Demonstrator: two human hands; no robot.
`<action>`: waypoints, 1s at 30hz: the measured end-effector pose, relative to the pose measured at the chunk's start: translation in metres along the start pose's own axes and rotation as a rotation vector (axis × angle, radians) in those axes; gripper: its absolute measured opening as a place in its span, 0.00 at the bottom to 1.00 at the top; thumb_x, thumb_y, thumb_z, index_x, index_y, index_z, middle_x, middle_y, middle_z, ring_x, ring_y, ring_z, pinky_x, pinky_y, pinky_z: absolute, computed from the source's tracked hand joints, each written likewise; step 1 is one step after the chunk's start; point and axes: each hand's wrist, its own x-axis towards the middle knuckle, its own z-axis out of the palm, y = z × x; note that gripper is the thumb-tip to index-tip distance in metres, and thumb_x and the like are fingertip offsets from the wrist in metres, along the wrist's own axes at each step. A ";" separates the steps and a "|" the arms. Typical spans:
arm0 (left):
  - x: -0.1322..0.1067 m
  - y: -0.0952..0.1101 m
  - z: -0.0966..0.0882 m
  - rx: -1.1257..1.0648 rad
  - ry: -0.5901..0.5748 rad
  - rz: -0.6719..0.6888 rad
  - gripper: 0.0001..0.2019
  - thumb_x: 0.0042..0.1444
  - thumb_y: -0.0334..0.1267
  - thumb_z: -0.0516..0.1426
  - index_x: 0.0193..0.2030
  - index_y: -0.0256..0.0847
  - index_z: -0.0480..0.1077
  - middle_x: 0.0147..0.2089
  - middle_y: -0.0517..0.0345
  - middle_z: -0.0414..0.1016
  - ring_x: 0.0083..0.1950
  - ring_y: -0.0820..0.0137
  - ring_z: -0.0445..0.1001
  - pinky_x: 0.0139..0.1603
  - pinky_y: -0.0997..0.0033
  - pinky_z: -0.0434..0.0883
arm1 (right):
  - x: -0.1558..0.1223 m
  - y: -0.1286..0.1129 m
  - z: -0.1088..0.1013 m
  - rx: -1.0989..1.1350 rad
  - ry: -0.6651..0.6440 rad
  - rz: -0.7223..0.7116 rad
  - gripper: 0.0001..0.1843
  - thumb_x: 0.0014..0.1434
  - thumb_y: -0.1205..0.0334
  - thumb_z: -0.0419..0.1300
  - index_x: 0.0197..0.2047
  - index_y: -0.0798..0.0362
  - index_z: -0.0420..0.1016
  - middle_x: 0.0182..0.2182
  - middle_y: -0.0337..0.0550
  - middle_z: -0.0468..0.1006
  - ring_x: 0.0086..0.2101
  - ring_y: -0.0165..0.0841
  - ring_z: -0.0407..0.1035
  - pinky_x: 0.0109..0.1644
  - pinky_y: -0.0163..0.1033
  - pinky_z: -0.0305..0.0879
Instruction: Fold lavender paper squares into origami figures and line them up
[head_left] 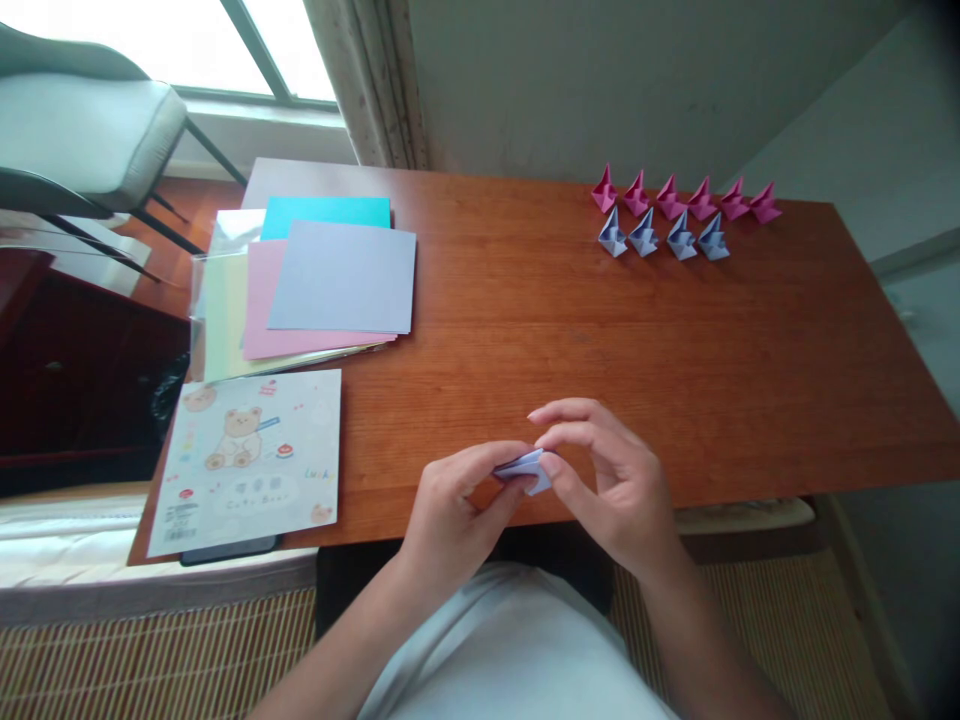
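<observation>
Wooden table (495, 370), folded lavender paper (537, 484), held between both hands (454, 500) (630, 490)

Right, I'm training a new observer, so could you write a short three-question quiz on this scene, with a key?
1. How many pink figures stand in the back row on the table?
2. True or false: the grey sheet lies on top of the pink sheet.
3. Fill in the blank: the left hand pinches a small folded piece of ____.

Key:
1. Six.
2. True.
3. Paper.
</observation>
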 end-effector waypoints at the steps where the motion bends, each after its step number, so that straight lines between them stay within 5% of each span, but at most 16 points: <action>1: 0.000 0.000 0.000 0.002 0.000 0.001 0.09 0.57 0.26 0.62 0.43 0.40 0.77 0.38 0.59 0.85 0.36 0.73 0.82 0.41 0.79 0.76 | 0.000 0.000 0.000 -0.005 0.005 -0.004 0.08 0.61 0.70 0.62 0.40 0.47 0.78 0.47 0.42 0.78 0.50 0.38 0.72 0.55 0.46 0.68; 30: 0.000 0.003 0.001 -0.079 -0.042 -0.185 0.06 0.58 0.30 0.62 0.42 0.39 0.78 0.37 0.57 0.84 0.35 0.69 0.81 0.42 0.73 0.77 | -0.002 0.004 0.005 0.027 0.057 0.047 0.04 0.65 0.62 0.61 0.41 0.46 0.78 0.47 0.43 0.79 0.49 0.40 0.73 0.54 0.47 0.70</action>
